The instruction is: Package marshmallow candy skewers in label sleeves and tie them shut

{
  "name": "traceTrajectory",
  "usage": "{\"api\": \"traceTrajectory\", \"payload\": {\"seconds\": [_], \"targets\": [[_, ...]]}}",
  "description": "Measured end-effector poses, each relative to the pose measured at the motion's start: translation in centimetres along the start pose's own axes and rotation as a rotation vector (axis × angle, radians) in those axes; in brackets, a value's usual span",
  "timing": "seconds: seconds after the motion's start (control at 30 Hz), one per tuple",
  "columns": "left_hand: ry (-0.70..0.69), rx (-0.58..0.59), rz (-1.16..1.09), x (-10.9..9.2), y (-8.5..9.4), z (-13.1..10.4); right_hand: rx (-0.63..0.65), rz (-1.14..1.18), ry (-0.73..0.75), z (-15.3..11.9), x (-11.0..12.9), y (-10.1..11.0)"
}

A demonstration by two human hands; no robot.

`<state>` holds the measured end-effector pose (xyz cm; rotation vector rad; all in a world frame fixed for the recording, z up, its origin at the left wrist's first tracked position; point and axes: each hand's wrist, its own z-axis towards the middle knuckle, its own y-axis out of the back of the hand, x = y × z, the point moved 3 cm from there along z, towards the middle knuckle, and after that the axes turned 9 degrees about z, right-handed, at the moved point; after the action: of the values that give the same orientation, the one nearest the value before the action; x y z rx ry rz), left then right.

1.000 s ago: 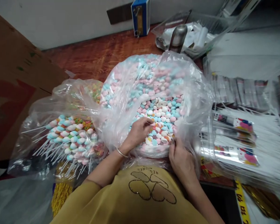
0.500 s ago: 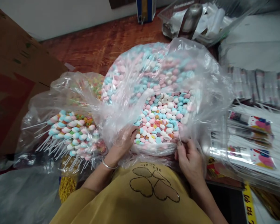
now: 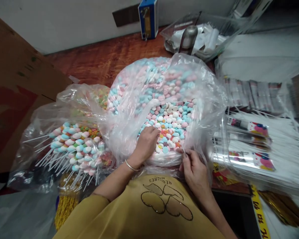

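Observation:
A large clear plastic bag (image 3: 209, 96) full of pink, blue and white candies (image 3: 174, 114) lies open before me. My left hand (image 3: 147, 141) reaches over the candies at the left of the opening, fingers bent together; what they hold, if anything, is hidden. At the bag's near right edge, my right hand (image 3: 193, 166) pinches a thin white stick (image 3: 184, 150). Small orange and red candies (image 3: 167, 133) are mixed in between the hands. To the left, finished-looking candy skewers (image 3: 77, 142) on white sticks rest on another plastic bag.
A cardboard box (image 3: 12, 83) stands at the left. On the right are many white sticks (image 3: 284, 139) and printed packets (image 3: 264, 161) in a clear tray. A clear basket (image 3: 219, 46) and a blue box (image 3: 148, 20) sit at the back.
My left hand has moved right, from the bag's edge to over the candies. My right hand still pinches the stick. The whole view has shifted a little.

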<state>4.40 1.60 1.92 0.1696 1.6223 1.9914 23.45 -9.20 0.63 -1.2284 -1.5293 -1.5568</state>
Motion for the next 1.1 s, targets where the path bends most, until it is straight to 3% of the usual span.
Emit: {"api": "traceTrajectory", "payload": {"seconds": [0.13,0.27,0.37,0.63,0.77,0.93,1.1], "targets": [[-0.027,0.016,-0.003,0.9,-0.8,2.7,0.018,0.07,-0.028,0.1,-0.2,-0.3],[-0.181,0.111,-0.102,-0.5,-2.7,4.7,0.015,0.057,-0.009,0.8,-0.1,-0.4],[-0.209,0.127,-0.151,-1.2,-3.4,4.9,0.018,0.078,-0.031,1.0,-0.2,-0.2],[0.048,-0.015,-0.254,0.1,-0.4,3.2,0.032,0.168,-0.065,1.0,-0.3,-0.2],[0.015,0.096,-0.327,-1.3,0.2,1.4,0.031,0.153,-0.047,1.2,-0.3,-0.2],[-0.027,0.162,-0.334,-3.1,-0.5,-0.6,0.015,0.125,-0.036,1.1,-0.3,-0.1],[-0.025,0.238,-0.388,-3.1,-0.7,-0.3,0.029,0.151,-0.058,1.1,-0.7,-0.2]]}}
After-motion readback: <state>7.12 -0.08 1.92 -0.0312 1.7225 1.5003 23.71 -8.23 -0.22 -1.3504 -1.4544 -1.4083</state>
